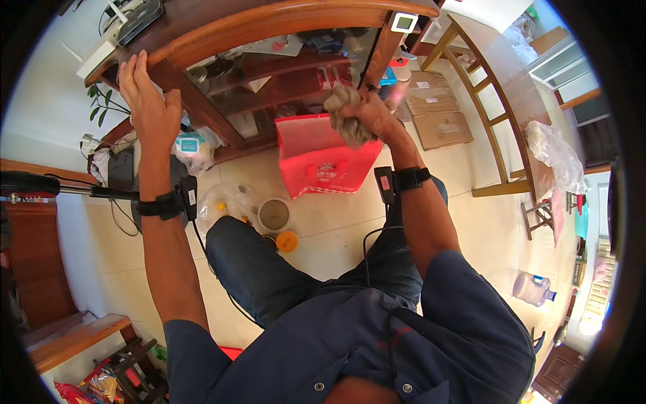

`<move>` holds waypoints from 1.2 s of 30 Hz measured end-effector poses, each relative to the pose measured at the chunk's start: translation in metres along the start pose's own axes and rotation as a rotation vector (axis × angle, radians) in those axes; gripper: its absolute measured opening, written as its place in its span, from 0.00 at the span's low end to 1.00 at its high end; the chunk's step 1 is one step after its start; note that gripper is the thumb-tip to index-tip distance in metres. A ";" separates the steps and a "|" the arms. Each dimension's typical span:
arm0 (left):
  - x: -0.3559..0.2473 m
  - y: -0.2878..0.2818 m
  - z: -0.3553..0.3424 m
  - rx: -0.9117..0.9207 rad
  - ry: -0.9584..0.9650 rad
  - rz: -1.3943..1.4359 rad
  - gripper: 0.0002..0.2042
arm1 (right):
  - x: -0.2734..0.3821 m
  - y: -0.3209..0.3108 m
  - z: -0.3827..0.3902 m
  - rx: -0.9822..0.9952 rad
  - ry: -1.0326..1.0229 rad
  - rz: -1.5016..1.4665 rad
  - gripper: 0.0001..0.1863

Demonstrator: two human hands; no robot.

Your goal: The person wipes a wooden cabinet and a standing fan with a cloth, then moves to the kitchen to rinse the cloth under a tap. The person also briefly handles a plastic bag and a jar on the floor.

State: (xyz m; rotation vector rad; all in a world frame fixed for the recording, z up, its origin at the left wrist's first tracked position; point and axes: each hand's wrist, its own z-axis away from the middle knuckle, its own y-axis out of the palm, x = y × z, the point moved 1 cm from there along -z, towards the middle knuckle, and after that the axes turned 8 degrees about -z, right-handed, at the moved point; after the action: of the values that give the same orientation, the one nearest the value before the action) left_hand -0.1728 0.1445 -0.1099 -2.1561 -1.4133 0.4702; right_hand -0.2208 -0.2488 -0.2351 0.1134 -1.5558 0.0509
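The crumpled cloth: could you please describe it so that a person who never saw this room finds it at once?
Start at the brown wooden cabinet with glass at the top of the picture. Near its right end, the person's right hand grips the cloth, overlapping the red bag in this view. It is dull grey-brown and bunched up, unlike the bright bag.
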 end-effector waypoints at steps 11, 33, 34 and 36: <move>0.001 0.005 0.001 -0.032 0.007 -0.017 0.41 | -0.083 0.051 0.044 0.575 0.133 1.000 0.25; 0.001 0.012 0.002 -0.106 -0.013 0.003 0.38 | 0.046 -0.055 0.141 0.480 0.384 1.371 0.13; 0.001 0.013 0.002 -0.110 -0.017 0.010 0.38 | 0.042 -0.064 0.147 0.493 0.412 1.412 0.12; 0.000 0.014 0.001 -0.118 -0.018 0.019 0.38 | 0.030 -0.080 0.158 0.503 0.486 1.478 0.10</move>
State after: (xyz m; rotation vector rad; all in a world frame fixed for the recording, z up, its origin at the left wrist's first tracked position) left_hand -0.1631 0.1407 -0.1188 -2.2654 -1.4652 0.4235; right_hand -0.3696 -0.3456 -0.2068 -0.6297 -0.8175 1.5059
